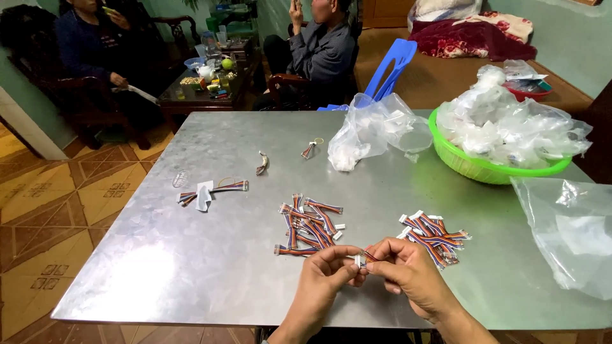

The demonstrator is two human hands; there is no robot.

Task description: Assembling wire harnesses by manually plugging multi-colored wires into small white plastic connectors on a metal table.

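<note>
Your left hand [325, 271] and right hand [405, 271] meet above the near edge of the metal worktop [159, 255]. Both are closed in a fingertip pinch on one small white connector [361, 260] with short coloured wires. Just beyond your left hand lies a loose pile of wire harnesses [309, 226]; a second pile [433, 236] lies just beyond your right hand. A green basket [472, 167] of clear bags sits at the far right, well apart.
</note>
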